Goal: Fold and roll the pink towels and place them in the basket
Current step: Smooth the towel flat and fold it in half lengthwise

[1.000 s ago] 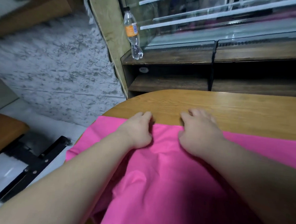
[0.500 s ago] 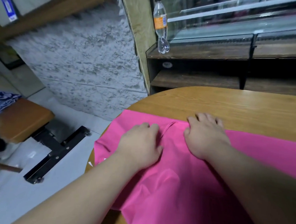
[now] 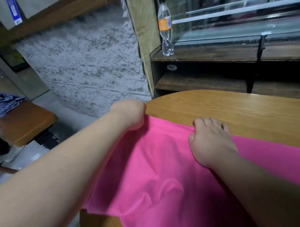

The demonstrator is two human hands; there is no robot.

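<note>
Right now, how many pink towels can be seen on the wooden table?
1. The pink fabric towel lies spread over the left end of the rounded wooden table, left hand at its corner, right hand on its far edge. More may be hidden beneath it or outside view.

Pink towel [image 3: 160,166]: bright pink, smooth thin cloth. Lies spread over left part of wooden table [image 3: 234,108]. Far edge runs almost straight across tabletop. Far-left corner sits at rounded table rim. Few soft wrinkles in middle, surface otherwise flat.
</note>
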